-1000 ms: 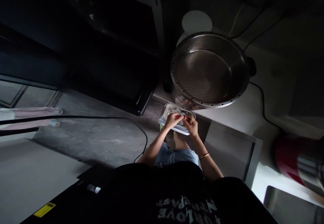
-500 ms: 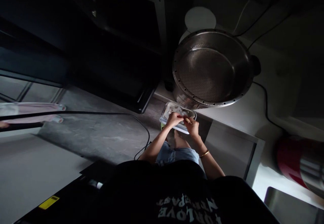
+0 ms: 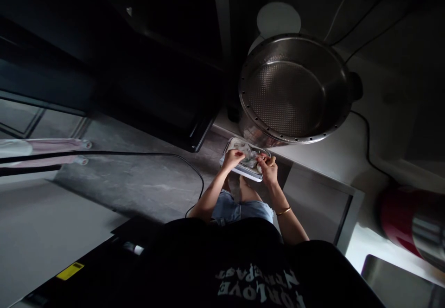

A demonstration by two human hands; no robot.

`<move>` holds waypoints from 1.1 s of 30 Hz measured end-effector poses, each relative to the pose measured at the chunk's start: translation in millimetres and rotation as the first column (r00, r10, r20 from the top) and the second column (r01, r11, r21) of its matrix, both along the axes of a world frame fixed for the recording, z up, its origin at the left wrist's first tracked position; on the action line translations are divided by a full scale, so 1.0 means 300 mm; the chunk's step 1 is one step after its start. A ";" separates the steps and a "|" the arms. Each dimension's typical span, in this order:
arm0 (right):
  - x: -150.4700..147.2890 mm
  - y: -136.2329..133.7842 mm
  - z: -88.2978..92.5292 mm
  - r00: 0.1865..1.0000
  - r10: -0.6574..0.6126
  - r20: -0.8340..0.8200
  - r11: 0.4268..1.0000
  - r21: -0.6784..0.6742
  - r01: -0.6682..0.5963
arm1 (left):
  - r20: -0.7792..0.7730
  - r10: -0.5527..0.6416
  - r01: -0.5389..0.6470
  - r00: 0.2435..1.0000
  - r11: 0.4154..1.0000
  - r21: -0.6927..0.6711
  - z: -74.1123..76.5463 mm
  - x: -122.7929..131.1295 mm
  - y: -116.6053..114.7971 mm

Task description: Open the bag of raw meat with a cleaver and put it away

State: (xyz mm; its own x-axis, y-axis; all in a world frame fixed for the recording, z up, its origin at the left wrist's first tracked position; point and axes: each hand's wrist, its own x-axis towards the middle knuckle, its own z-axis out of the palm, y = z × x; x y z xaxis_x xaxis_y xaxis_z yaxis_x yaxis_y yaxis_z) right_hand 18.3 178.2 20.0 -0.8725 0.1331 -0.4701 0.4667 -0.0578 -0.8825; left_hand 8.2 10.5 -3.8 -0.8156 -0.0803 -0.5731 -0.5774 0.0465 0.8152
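A small clear rectangular container (image 3: pixel 232 170) with pale contents sits low in front of me, under the edge of a grey counter. My left hand (image 3: pixel 232 158) rests on its left side with fingers curled into the pale stuff. My right hand (image 3: pixel 269 169) is at its right side, fingers pinched on something small that I cannot make out. A gold bangle (image 3: pixel 283 211) circles my right wrist. My knees in denim shorts (image 3: pixel 243 211) are just below the container.
A large steel pot (image 3: pixel 292 94) with a perforated rim stands on the counter (image 3: pixel 347 155) above the container. A dark open appliance (image 3: pixel 156 67) is at the left, with a black cable (image 3: pixel 139 154) across the grey floor. A red and steel vessel (image 3: pixel 410 224) is at right.
My hands have drawn apart over the container: the left slid to its left side, the right to its right edge. The view shifted slightly.
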 end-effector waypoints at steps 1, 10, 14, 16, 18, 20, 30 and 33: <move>0.003 0.002 -0.009 1.000 0.000 0.017 1.000 -0.025 0.001 | -0.032 -0.020 0.018 0.999 0.998 -0.052 0.001 0.001 0.001; 0.005 -0.011 -0.034 0.980 0.196 0.019 0.972 0.126 -0.196 | -0.306 -0.278 0.200 0.911 0.944 -0.262 0.064 0.007 0.078; 0.003 -0.008 -0.031 0.961 0.278 0.007 0.937 0.218 -0.273 | -0.299 -0.364 0.285 0.882 0.918 -0.277 0.076 0.000 0.065; 0.006 -0.006 -0.034 0.956 0.293 -0.002 0.927 0.243 -0.284 | -0.298 -0.419 0.317 0.857 0.887 -0.336 0.081 -0.004 0.058; 0.009 -0.006 -0.038 0.955 0.297 -0.017 0.919 0.276 -0.281 | -0.293 -0.457 0.328 0.840 0.858 -0.396 0.089 -0.006 0.056; 0.011 -0.008 -0.039 0.953 0.300 -0.026 0.906 0.321 -0.277 | -0.280 -0.459 0.319 0.843 0.846 -0.427 0.096 -0.008 0.060; 0.035 -0.009 -0.021 0.910 0.409 -0.064 0.784 0.535 -0.315 | 0.004 -0.427 0.401 0.904 0.846 -0.352 0.097 -0.031 0.046; 0.037 -0.006 -0.017 0.884 0.457 -0.099 0.763 0.553 -0.333 | 0.051 -0.394 0.392 0.918 0.874 -0.289 0.093 -0.038 0.041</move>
State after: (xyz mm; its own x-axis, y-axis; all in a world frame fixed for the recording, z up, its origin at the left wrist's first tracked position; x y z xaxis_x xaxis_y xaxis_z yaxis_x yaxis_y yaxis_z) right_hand 29.2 176.4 14.9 -0.9700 -0.0828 -0.2287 0.1417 0.5719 -0.8080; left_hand -3.2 22.8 24.1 -0.8195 0.0883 -0.5663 -0.4550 0.5005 0.7365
